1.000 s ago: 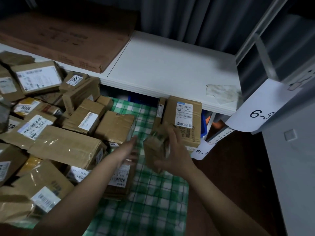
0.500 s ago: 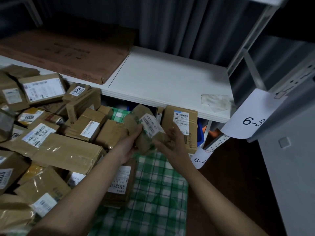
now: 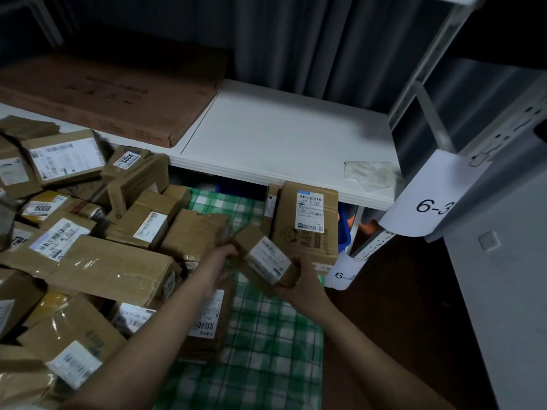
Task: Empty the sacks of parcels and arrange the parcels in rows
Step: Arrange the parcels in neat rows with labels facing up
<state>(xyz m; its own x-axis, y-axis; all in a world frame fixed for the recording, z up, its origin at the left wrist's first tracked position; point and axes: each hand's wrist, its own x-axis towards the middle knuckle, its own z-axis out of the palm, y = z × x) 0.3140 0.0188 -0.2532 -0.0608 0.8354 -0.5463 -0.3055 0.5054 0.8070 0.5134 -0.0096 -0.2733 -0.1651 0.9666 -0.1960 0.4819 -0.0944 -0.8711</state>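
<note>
Head view: small parcel (image 3: 266, 257) held label-up between both hands over green checked cloth (image 3: 266, 350), probably for reading the label before giving a row. Left hand (image 3: 220, 263) curled on its left end, right hand (image 3: 299, 281) gripping the lower right corner from below. Just beside upright parcel (image 3: 307, 223), standing under white shelf (image 3: 281, 143). Compared with half a second ago: lowered and carried slightly right, label now blurred, heap of parcels (image 3: 88, 232) unchanged.
</note>
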